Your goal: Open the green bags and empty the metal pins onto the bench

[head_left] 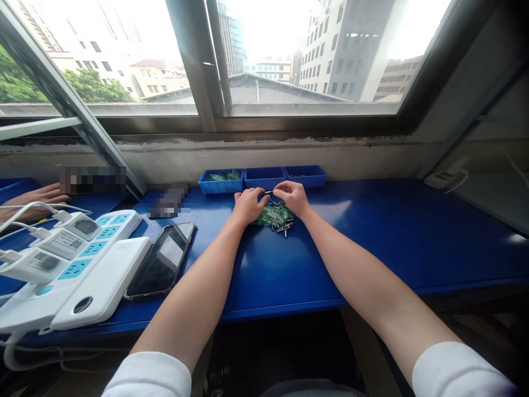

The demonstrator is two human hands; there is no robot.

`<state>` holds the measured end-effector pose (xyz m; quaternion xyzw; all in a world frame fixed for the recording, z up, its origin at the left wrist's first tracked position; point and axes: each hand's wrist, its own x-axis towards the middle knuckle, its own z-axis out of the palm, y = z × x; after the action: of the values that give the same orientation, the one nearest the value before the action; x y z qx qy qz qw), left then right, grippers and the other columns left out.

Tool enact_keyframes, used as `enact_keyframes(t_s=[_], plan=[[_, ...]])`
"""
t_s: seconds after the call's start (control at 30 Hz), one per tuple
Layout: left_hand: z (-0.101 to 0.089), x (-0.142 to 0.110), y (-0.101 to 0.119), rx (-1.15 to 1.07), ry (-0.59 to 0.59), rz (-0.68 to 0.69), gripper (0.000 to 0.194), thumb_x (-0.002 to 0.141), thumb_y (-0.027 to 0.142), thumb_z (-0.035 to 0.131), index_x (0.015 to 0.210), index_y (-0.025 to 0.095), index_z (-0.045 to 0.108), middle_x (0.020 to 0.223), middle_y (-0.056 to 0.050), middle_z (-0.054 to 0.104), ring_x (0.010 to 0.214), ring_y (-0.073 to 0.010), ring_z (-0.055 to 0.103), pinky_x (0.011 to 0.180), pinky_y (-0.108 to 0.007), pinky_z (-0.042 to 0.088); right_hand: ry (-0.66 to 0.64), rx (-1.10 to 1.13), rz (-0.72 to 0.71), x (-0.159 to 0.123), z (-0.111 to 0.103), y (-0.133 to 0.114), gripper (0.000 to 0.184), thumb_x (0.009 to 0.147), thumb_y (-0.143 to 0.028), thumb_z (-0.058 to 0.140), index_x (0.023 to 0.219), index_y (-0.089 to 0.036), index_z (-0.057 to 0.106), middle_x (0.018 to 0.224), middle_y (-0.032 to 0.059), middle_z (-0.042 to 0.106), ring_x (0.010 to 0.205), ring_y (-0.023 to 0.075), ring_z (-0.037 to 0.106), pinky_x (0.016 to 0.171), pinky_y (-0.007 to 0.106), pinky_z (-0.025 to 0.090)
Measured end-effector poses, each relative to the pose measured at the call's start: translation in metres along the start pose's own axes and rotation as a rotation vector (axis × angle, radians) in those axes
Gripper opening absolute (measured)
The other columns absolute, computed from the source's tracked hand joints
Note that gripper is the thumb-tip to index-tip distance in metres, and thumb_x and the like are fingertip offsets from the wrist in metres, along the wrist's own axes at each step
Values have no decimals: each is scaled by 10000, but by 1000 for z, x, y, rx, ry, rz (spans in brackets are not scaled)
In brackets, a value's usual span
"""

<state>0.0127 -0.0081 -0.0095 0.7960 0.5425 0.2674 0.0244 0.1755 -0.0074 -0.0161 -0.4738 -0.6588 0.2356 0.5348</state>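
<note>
A workshop, judging by the blue bench (392, 237), row of bins (254, 182) and small metal parts (284, 226).

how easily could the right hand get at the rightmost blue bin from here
Probably yes: the rightmost blue bin stands just beyond the right hand, open-topped, with nothing seen between. That hand seems to share a small dark part with the left hand, though.

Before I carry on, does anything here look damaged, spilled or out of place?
Mildly: the wall ledge below the window frame looks rough and patchy, perhaps flaking. The slim metal pins and green translucent pieces lie loosely jumbled on the blue table, outside the blue bins, though possibly deliberately.
</note>
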Motion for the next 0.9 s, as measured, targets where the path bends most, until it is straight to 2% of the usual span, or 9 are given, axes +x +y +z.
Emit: enact_keyframes(t_s=[0.07,0.17,0.33,0.43,0.57,0.7,0.8,0.9], plan=[[0,0,0,26,21,-51,369,859,427,423,1132,225,566,1103,-73,623,1075,-250,506,903,-385,310,68,-133,-36,0,-2,0,231,699,-347,572,818,-161,643,798,42,672,782,182,592,758,307,458],[2,1,-2,67,13,-107,370,843,400,438,1132,211,568,1143,-88,600,1103,-267,482,913,-400,321,147,-394,-50,2,-6,0,266,706,-317,563,927,-191,638,911,47,672,952,230,537,881,385,389],[8,3,-7,98,-56,-122,331,823,382,452,1060,222,619,1138,-93,585,1101,-286,475,915,-422,335,188,-655,5,10,-13,10,459,708,-319,550,1149,-192,553,1177,94,589,1064,306,397,882,492,331],[10,4,-9,96,-86,-113,320,819,381,454,1027,225,640,1122,-91,585,1085,-288,481,912,-427,343,171,-698,45,16,-18,22,566,700,-335,552,1242,-189,477,1302,105,494,1067,326,351,856,521,335],[10,4,-10,89,-103,-107,306,819,391,452,975,238,667,1093,-81,596,1059,-280,494,909,-419,350,84,-733,137,19,-23,35,722,656,-343,591,1334,-218,376,1435,86,330,1087,341,327,852,538,341],[10,2,-9,48,-97,-72,300,818,403,454,932,258,690,1070,-69,612,1041,-269,504,917,-419,340,16,-749,167,20,-21,38,814,615,-334,630,1368,-255,332,1498,61,199,1129,358,310,885,549,332],[9,1,-8,32,-99,-71,299,812,399,459,911,262,706,1059,-66,623,1028,-260,513,919,-414,338,50,-732,121,17,-18,33,771,641,-314,609,1363,-233,349,1492,85,204,1154,359,310,902,539,334],[6,1,-7,23,-106,-81,293,806,387,467,890,265,719,1055,-55,630,1025,-252,524,926,-401,343,93,-683,6,12,-13,23,581,711,-279,545,1280,-194,463,1388,109,379,1159,319,340,933,482,339]])
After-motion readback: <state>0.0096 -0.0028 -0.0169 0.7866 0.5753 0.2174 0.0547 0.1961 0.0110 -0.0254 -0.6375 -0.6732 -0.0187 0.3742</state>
